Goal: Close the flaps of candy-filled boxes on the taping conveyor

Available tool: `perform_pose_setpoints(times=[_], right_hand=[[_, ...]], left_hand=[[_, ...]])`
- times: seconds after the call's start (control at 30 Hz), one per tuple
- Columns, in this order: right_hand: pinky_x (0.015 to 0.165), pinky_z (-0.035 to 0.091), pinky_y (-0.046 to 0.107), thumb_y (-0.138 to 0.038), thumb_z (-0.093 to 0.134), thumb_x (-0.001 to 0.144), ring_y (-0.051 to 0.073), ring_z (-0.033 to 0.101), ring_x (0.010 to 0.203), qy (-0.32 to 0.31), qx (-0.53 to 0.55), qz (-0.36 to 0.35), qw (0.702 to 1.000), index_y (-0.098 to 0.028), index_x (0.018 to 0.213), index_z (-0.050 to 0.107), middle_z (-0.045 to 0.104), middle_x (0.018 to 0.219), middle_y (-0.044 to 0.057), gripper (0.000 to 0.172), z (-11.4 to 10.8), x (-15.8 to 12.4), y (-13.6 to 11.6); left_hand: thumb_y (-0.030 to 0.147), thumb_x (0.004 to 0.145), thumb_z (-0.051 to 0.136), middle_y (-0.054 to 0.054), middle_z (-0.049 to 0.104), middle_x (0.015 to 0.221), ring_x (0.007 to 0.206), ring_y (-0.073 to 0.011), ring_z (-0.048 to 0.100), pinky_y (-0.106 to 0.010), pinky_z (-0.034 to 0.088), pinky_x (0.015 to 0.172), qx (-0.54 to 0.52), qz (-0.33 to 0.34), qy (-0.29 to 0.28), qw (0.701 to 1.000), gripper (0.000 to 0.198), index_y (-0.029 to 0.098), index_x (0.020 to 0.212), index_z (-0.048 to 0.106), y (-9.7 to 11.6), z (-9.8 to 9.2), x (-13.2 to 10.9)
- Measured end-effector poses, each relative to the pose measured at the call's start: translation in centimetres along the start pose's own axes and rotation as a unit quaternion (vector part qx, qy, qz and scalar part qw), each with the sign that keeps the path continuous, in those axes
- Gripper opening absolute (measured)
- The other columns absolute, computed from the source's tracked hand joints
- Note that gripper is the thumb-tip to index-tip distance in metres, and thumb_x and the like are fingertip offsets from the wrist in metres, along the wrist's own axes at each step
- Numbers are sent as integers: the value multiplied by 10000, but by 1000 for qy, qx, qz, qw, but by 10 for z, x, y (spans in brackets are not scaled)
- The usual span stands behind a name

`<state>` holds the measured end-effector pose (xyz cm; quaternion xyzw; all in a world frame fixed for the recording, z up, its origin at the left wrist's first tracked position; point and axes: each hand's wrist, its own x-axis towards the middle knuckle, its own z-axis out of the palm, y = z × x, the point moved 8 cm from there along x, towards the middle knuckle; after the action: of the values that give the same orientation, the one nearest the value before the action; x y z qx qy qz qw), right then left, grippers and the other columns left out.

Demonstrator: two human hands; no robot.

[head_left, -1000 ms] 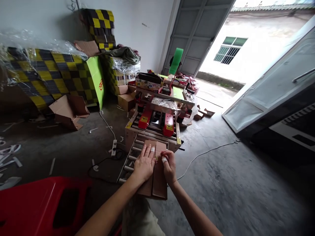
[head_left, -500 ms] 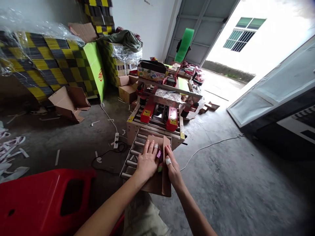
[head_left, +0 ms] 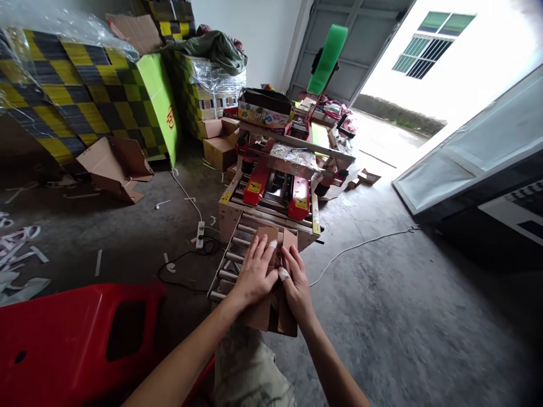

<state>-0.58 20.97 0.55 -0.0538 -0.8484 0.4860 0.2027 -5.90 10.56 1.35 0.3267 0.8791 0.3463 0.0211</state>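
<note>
A brown cardboard box point(head_left: 259, 317) rests on the roller conveyor point(head_left: 229, 276) in front of me, its long top flaps almost level with a narrow gap between them. Flat on the left flap lies my left hand point(head_left: 257, 277), fingers stretched forward. My right hand point(head_left: 297, 282) presses on the right flap point(head_left: 289, 238), fingers extended, its thumb near the gap. White tape wraps a finger of my left hand and the thumb of my right. What lies inside the box is mostly hidden by flaps and hands.
Just beyond the box stands a red carton-sealing machine point(head_left: 278, 186) with a green tape roll point(head_left: 328, 59) above. A red plastic stool point(head_left: 55, 339) is at lower left. A power strip point(head_left: 200, 234) and cables lie on the floor. Checkered stacks point(head_left: 85, 96) line the left wall.
Both flaps have been pushed down and the gap between them has narrowed. The purple item seen between my hands is now mostly covered. My hands have moved closer together.
</note>
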Motion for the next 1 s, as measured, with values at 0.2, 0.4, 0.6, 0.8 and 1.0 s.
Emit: perform_pose_setpoints(times=[0.2,0.4,0.6,0.8,1.0], right_hand=[[1128,245,494,-297,518,848,249,315,1342,27,65,2,998,-204,1254,469,362,1435,105,420,-9,1,2],[1090,314,497,-291,488,832,261,365,1313,78,94,37,992,-172,1160,468,388,1394,161,350,-16,-10,8],[1118,234,525,-377,663,687,323,158,1395,-60,18,35,997,-184,1385,284,158,1521,135,817,-9,-22,-8],[1118,242,509,-412,429,872,289,212,1386,-16,-7,18,1000,-158,1407,276,238,1503,136,612,-3,-24,-7],[1082,214,599,-502,382,886,339,65,1406,-53,-277,-17,959,-30,1455,153,90,1517,209,774,25,-26,-17]], left_hand=[[374,904,452,-34,307,1498,1411,-308,135,-520,225,1118,-26,46,26,998,366,292,1239,574,6,-9,-5],[338,871,528,18,382,1454,1405,-268,191,-455,274,1128,-50,21,55,997,291,302,1133,651,2,-12,-6],[288,892,466,5,412,1438,1392,-249,240,-430,321,1108,-4,11,78,997,279,277,1079,672,7,-15,-9],[260,878,486,-4,283,1504,1404,-355,137,-577,242,1089,138,18,27,990,220,250,985,678,18,1,-9],[293,909,451,-18,298,1496,1410,-317,132,-530,252,1100,89,10,15,996,319,294,1186,609,7,1,-6]])
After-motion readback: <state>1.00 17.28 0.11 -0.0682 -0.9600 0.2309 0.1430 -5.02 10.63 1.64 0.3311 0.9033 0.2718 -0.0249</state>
